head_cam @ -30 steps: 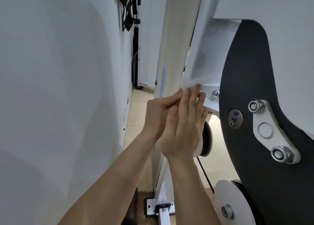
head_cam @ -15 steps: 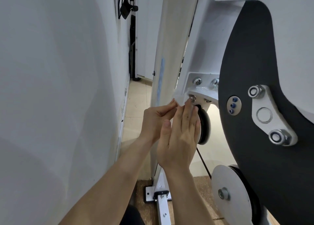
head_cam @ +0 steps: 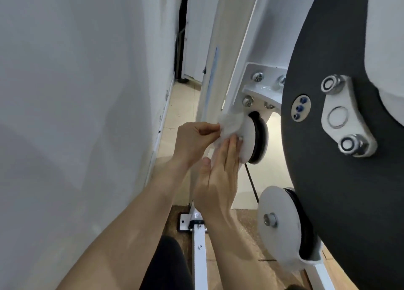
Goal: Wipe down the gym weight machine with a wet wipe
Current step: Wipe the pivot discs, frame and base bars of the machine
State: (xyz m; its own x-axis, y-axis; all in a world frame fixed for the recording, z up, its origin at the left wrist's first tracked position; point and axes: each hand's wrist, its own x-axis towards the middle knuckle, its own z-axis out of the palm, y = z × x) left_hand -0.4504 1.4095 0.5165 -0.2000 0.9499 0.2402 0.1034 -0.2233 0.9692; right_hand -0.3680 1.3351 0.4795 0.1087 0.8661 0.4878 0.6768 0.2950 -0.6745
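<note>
The left hand (head_cam: 194, 141) pinches a thin, crumpled wet wipe (head_cam: 229, 124) against the smooth round white pulley (head_cam: 250, 138) (black-grooved at its rim) of the weight machine (head_cam: 341, 136). The right hand (head_cam: 218, 180), fingers (head_cam: 231, 149) flat and together, presses the wipe's lower edge there.

A gym: weight machine pulleys (head_cam: 277, 224), cable, white frame (head_cam: 215, 55).

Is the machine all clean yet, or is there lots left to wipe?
Not yet. The bolted bracket glistens, so it looks wiped. Now the left hand pinches the wet wipe while the right hand presses it against the upper pulley. The lower pulley and black cover seem untouched.
</note>
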